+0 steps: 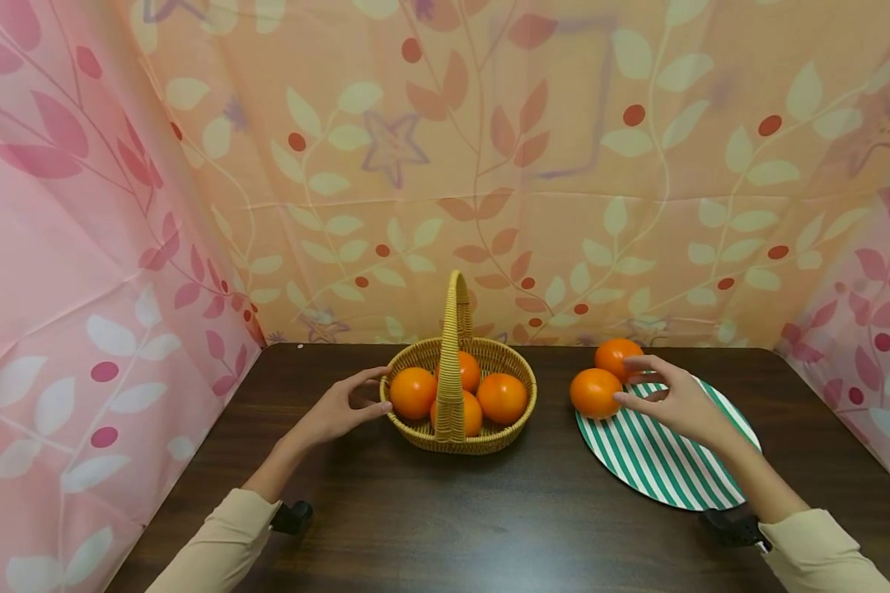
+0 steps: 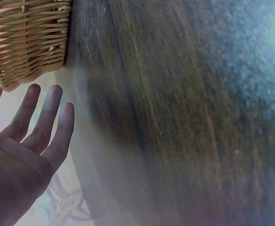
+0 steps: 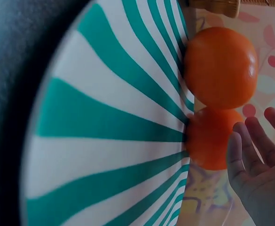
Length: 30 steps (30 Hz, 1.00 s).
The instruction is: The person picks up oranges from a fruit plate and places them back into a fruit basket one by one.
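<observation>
A wicker basket (image 1: 456,445) with a tall arched handle stands at the middle of the table and holds several smooth orange fruits (image 1: 414,393). My left hand (image 1: 348,403) is at the basket's left rim, thumb and fingers spread, fingertips right beside the weave. In the left wrist view its fingers (image 2: 48,117) look loosely extended. Two more orange fruits lie at the far left part of a green-and-white striped round mat: a nearer one (image 1: 595,394) and a farther one (image 1: 617,359). My right hand (image 1: 678,403) reaches over the mat (image 1: 660,461), thumb and fingers apart, fingertips close to both fruits.
The dark wooden table (image 1: 430,527) ends at a patterned cloth backdrop (image 1: 489,165) behind the basket, with similar pink cloth (image 1: 59,288) at the left. Bare table lies between basket and mat. Black wrist straps (image 1: 734,527) sit on both forearms.
</observation>
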{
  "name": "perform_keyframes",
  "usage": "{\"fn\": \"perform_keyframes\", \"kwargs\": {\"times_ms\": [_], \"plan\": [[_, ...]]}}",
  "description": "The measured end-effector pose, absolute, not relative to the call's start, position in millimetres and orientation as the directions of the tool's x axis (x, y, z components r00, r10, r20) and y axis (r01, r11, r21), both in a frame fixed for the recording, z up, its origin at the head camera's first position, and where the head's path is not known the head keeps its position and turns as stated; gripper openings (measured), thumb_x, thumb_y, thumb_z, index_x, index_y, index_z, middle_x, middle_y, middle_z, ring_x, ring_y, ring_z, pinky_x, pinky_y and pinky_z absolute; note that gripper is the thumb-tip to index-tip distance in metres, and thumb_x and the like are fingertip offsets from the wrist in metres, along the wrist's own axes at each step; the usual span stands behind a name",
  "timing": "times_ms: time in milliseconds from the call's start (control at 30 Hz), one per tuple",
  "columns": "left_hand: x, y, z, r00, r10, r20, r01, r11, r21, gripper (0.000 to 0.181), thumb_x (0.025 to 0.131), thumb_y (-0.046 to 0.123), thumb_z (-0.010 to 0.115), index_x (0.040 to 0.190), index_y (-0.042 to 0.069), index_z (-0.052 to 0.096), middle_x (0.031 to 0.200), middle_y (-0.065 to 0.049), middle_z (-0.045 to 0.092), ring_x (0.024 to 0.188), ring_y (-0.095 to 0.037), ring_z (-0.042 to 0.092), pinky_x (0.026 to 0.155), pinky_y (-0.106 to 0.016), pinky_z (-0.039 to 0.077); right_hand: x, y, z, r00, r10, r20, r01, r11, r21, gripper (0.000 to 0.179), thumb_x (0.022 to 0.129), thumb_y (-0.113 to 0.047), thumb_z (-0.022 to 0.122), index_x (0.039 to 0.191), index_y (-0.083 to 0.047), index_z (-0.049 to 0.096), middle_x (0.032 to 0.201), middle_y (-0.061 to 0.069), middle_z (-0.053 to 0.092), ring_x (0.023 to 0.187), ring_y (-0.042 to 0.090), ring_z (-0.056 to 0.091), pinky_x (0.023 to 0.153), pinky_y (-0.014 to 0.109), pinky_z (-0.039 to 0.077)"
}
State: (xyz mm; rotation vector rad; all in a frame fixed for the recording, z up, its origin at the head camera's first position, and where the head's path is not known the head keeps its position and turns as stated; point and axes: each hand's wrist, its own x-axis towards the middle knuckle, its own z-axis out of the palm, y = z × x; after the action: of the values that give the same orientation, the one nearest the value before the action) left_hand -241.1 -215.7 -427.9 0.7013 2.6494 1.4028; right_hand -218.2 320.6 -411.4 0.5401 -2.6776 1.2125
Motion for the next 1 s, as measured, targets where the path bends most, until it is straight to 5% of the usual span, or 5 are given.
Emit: {"fn": "perform_keyframes", "kwargs": {"times_ms": [300, 600, 1000], "plan": [[-247, -222, -436, -0.89, 0.428, 0.156, 0.366, 0.47, 0.803, 0.062, 0.096, 0.022, 0.075, 0.151, 0.011, 0.049, 0.137, -0.024, 0.056, 0.103, -0.035, 0.068, 0.083, -0.042, 0.057, -209, 306, -416, -0.943, -0.222, 0.248, -0.333, 0.618, -0.713, 0.065, 0.094, -0.03, 0.077, 0.146, -0.003, 0.048, 0.137, 0.02, 0.054, 0.114, 0.041, 0.058, 0.08, 0.026, 0.054], [-247, -221, -436, -0.889, 0.431, 0.157, 0.375, 0.484, 0.791, 0.061, 0.096, 0.024, 0.075, 0.15, 0.011, 0.05, 0.135, -0.025, 0.057, 0.102, -0.034, 0.068, 0.08, -0.039, 0.058, -211, 294, -421, -0.953, -0.169, 0.25, -0.297, 0.668, -0.682, 0.073, 0.088, -0.039, 0.082, 0.141, 0.0, 0.051, 0.135, 0.024, 0.056, 0.115, 0.043, 0.059, 0.087, 0.058, 0.051], [-248, -221, -437, -0.888, 0.431, 0.158, 0.369, 0.467, 0.803, 0.062, 0.096, 0.023, 0.075, 0.151, 0.01, 0.049, 0.136, -0.024, 0.056, 0.103, -0.036, 0.068, 0.083, -0.04, 0.057, -222, 291, -429, -0.928, -0.204, 0.313, -0.363, 0.69, -0.626, 0.072, 0.081, -0.029, 0.089, 0.133, 0.005, 0.055, 0.124, 0.024, 0.06, 0.099, 0.038, 0.065, 0.081, 0.054, 0.054]]}}
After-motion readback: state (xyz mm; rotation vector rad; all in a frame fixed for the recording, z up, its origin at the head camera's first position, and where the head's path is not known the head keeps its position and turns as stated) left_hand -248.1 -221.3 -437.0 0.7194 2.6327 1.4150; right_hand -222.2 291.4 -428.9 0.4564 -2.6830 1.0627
